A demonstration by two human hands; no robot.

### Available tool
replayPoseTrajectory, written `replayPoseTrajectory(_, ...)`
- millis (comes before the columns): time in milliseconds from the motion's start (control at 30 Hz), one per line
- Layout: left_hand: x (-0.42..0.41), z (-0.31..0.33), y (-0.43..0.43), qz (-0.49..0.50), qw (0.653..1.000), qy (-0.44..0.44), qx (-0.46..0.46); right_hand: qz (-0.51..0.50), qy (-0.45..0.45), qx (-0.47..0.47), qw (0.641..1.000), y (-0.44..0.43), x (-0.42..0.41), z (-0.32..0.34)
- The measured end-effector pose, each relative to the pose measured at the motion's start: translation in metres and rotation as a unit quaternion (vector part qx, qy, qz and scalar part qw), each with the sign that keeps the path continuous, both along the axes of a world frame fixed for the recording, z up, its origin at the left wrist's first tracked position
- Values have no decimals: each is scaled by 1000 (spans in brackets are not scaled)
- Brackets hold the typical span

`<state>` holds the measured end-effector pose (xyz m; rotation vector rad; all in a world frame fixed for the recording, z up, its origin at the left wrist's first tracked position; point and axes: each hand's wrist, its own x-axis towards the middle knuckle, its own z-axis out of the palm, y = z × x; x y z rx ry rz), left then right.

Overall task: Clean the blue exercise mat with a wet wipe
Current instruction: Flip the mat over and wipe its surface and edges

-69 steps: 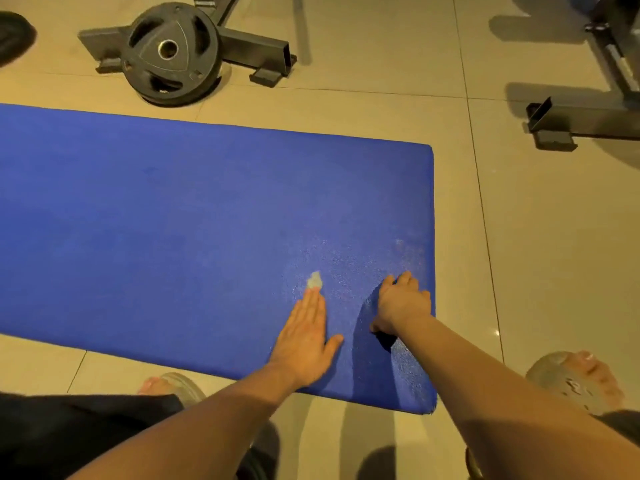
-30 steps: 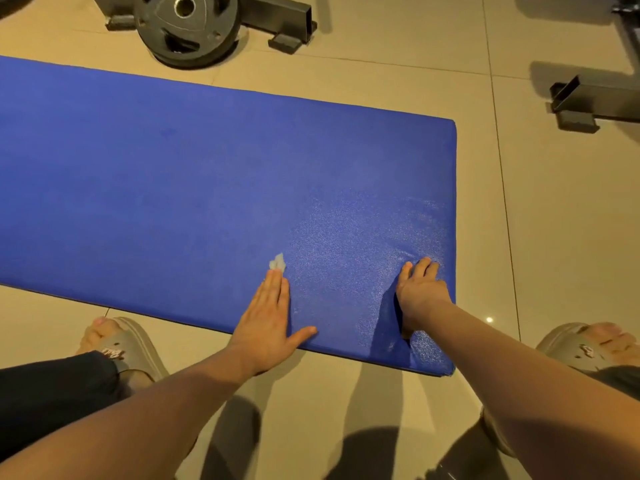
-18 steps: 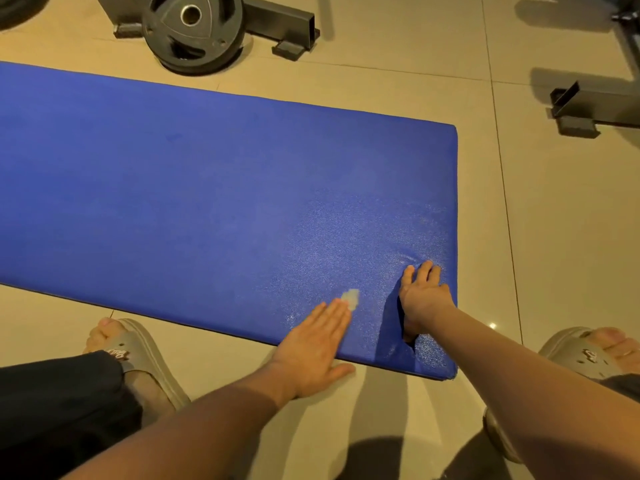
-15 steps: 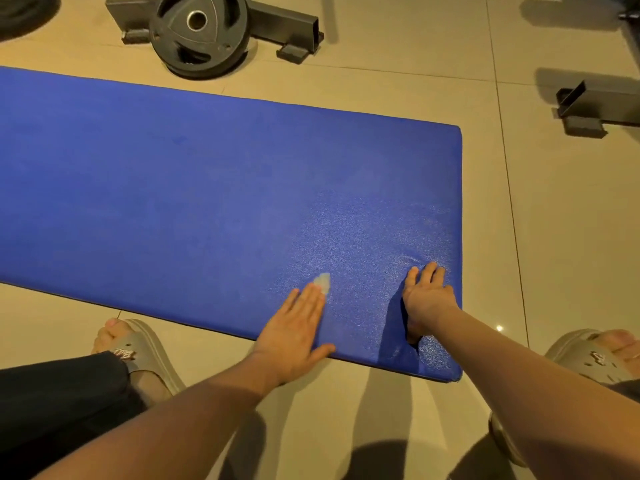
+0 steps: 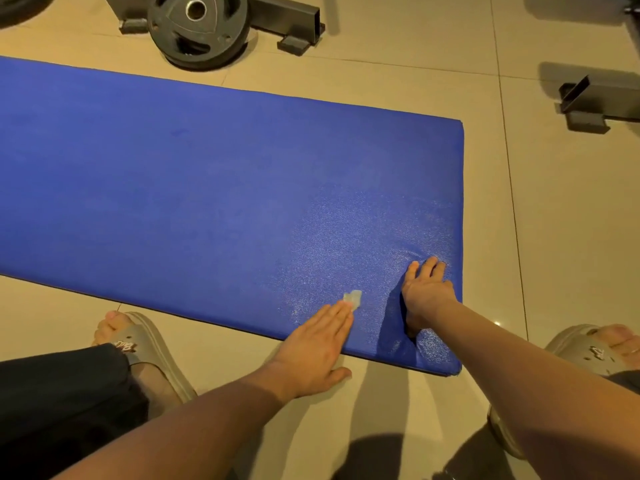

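Note:
The blue exercise mat (image 5: 194,188) lies flat on the tiled floor, its right end in front of me. My left hand (image 5: 317,344) lies flat with straight fingers over the mat's near edge, pressing a small pale wet wipe (image 5: 353,299) whose tip shows beyond the fingertips. My right hand (image 5: 426,294) presses down on the mat near its right near corner, fingers spread and slightly bent, the mat dimpling at the fingertips. The mat surface around both hands glistens wet.
A black weight plate (image 5: 199,27) and a dark metal frame foot (image 5: 291,24) sit beyond the mat's far edge. Another metal frame foot (image 5: 588,103) stands at the right. My sandalled feet (image 5: 149,351) (image 5: 588,355) are on the tiles by the near edge.
My left hand has slid the wipe back and forth along the near part of the mat, ending further right and nearer the edge. My right hand has stayed pressed near the corner.

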<state>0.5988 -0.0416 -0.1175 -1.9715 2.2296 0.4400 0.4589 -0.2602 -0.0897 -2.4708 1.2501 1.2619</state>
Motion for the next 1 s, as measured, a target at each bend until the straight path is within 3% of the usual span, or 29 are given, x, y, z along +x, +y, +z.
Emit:
replayPoseTrajectory(67,20,-2,10,46,999,-17,-4,-4,-1,-2,1000,0,1,-2)
replayPoseTrajectory(167,49,-2,28,192,981,-31,1,-8,-2,-5,1000,0,2,-4)
replayPoseTrajectory(267,55,0,36,285,958,7,23,-10,-4,-7,1000,2,2,-3)
replayPoseTrajectory(400,13,6,25,252,965,76,6,-3,-20,-1,1000,-1,-4,-1)
replayPoseTrajectory(533,-41,14,8,144,977,151,37,4,-34,-3,999,-2,-12,0)
replayPoseTrajectory(667,-30,18,14,96,993,46,47,9,-26,2,1000,1,-12,5)
replayPoseTrajectory(867,40,15,39,251,968,-3,-10,10,-27,-10,1000,13,-4,3)
replayPoseTrajectory(1000,59,21,39,293,956,-1,11,14,-50,-3,999,25,-10,5)
